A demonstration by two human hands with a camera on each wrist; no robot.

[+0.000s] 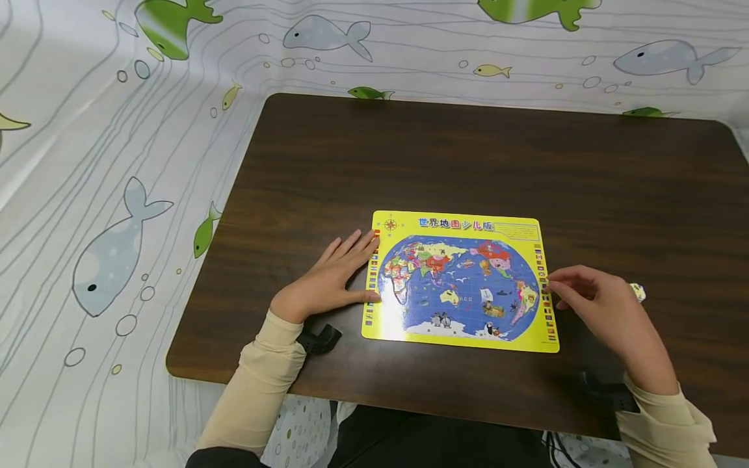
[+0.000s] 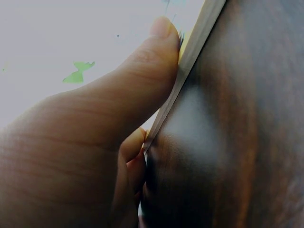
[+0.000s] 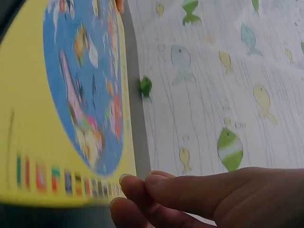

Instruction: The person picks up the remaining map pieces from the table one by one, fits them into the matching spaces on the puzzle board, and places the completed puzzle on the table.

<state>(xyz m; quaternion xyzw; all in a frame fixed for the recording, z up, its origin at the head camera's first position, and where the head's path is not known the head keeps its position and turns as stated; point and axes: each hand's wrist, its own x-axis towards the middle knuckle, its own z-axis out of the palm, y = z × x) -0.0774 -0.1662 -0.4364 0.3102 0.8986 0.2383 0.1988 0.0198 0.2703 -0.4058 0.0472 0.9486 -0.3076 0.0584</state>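
Observation:
A yellow-bordered children's world map board (image 1: 456,341), blue inside with a printed title in Chinese, lies flat on the dark wooden table (image 1: 468,156). At its left edge rests my left hand (image 1: 328,279), fingers spread and thumb extended. The left wrist view shows that thumb (image 2: 142,61) lying along the board's edge. My right hand (image 1: 603,305) is at the right edge by the printed flags, fingers loosely bent. In the right wrist view, the fingertips (image 3: 135,186) sit right at the border, thumb against forefinger, with nothing visible between them.
Just beyond the right hand lies a small white and yellow piece (image 1: 639,292), partly hidden. Wall covering with fish (image 1: 328,34) borders the table at the back and left. Dark wrist straps (image 1: 318,339) sit at both cuffs.

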